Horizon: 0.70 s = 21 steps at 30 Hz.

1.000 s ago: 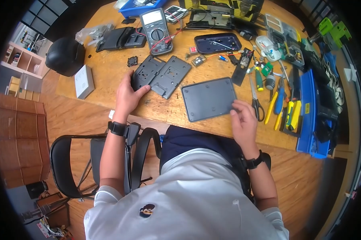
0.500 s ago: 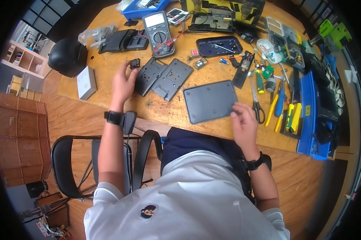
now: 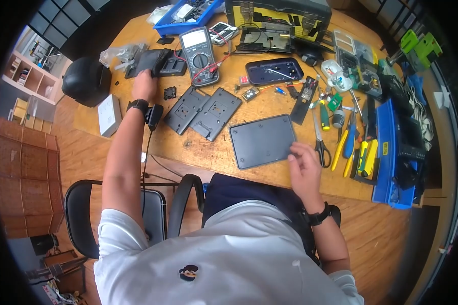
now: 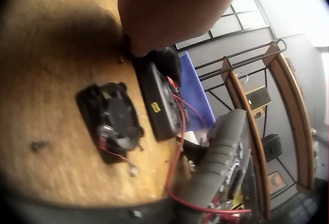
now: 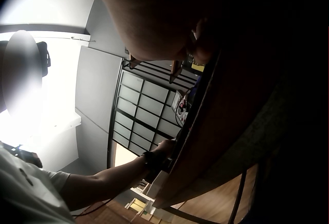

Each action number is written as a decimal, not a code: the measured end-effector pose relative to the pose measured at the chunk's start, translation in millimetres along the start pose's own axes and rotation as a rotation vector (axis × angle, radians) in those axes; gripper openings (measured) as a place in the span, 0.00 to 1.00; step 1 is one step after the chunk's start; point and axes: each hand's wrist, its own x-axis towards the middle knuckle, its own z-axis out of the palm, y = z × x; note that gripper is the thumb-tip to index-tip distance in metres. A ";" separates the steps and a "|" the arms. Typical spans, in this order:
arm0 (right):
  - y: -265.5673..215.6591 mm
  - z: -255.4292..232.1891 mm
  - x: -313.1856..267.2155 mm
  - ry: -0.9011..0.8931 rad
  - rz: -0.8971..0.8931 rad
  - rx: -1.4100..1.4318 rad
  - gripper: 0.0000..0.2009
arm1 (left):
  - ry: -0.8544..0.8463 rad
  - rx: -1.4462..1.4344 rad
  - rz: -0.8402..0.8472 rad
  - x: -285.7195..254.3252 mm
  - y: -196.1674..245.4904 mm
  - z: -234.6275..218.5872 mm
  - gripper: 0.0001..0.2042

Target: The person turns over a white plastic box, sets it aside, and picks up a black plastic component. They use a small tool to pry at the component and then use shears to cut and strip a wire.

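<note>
My left hand reaches to the far left of the table, its fingertips at the near edge of a black plastic device. In the left wrist view the back of the hand hides the fingers; I cannot tell whether they grip. Nearby lies a small black cooling fan with thin wires. Two dark plastic housing plates lie side by side to its right. A flat dark grey cover sits near the front edge. My right hand rests at its right edge, fingers loosely bent.
A multimeter with red leads stands behind the plates. Scissors, screwdrivers and yellow-handled pliers lie on the right beside a blue bin. A white box stands at the left edge; a dark tray lies at the back.
My left hand moved from the plates to the small fan, touched it, then went farther forward and left to the black device. The right hand stayed by the cover; the head view tilted slightly.
</note>
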 end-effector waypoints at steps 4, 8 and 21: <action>1.9 0.1 -0.3 -0.013 0.000 0.020 0.08 | 0.037 0.079 -0.095 -13.0 -3.4 -3.5 0.12; 2.9 -0.1 0.4 -0.026 -0.001 0.025 0.08 | 0.229 0.005 -0.186 -26.3 -14.5 -19.1 0.12; 3.0 -0.2 1.0 -0.012 -0.035 0.032 0.08 | 0.239 0.170 -0.191 -67.9 -31.3 -63.2 0.11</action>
